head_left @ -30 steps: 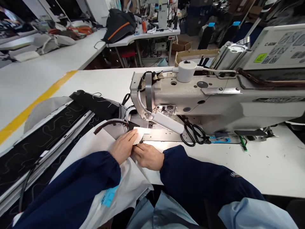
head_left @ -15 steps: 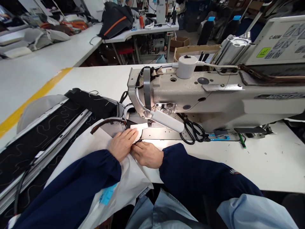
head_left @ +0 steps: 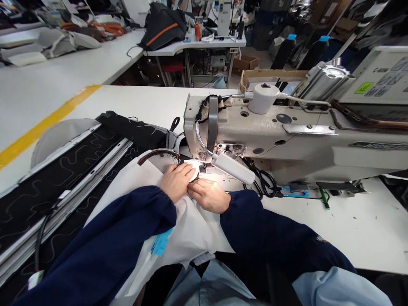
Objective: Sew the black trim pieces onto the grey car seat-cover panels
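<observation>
My left hand (head_left: 177,180) lies with its fingers stretched out on a small white piece (head_left: 192,169), right beside the needle area of the sewing machine (head_left: 204,166). Its thumb is hidden. Next to it, my right hand (head_left: 208,194) has its fingers curled in a pinch at the edge of the white fabric (head_left: 186,225). That fabric drapes over the table's front edge and carries a blue tag (head_left: 161,242). A grey panel with a curved dark-brown edge strip (head_left: 156,154) rises left of my fingers.
A large black quilted piece with pale rails (head_left: 79,180) covers the table's left side. A white lamp (head_left: 234,167) hangs by the needle area. Behind it lie black-handled scissors (head_left: 269,182). A green-handled tool (head_left: 324,197) lies farther right. Another table (head_left: 188,47) stands behind.
The view has turned slightly left, so machine and hands appear farther right. The white piece now sits close against the needle area. Both hands keep nearly the same hold.
</observation>
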Demonstrator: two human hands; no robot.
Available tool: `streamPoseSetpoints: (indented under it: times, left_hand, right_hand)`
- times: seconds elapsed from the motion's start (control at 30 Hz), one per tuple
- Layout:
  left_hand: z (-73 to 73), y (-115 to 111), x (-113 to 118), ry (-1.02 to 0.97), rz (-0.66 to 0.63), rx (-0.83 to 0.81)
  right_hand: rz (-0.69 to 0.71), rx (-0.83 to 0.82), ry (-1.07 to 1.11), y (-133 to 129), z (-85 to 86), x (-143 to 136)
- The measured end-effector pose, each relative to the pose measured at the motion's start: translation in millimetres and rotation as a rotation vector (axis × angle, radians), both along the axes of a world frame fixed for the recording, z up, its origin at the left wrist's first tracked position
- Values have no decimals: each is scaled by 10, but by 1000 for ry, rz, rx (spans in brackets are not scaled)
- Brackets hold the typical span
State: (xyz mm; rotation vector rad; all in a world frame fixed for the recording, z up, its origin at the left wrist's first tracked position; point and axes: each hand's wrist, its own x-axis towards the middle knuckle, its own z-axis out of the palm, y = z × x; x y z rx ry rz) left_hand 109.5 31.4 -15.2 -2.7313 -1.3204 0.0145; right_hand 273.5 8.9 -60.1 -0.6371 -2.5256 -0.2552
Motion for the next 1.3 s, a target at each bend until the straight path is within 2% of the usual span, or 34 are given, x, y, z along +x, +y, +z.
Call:
streamPoseSetpoints:
  times: [0.2,0.57,0.83,1.17,1.3]
  left_hand:
    - [-39,31,187,-47,-10,7]
    - [-25,29,228,-52,-13,-39]
    - [-2,-10,121,-57,-86,-31]
    - [53,-60,198,12,-164,19]
    - [60,24,199,-45,-97,-63]
  right_hand:
    - [36,-2,45,19,58,199]
    - [54,37,109,21,157,225]
    - [-42,-56,-38,-140,160,87]
    - [-68,-60,-114,-151,66,130]
    - [-93,-89,-143,-117,82,143]
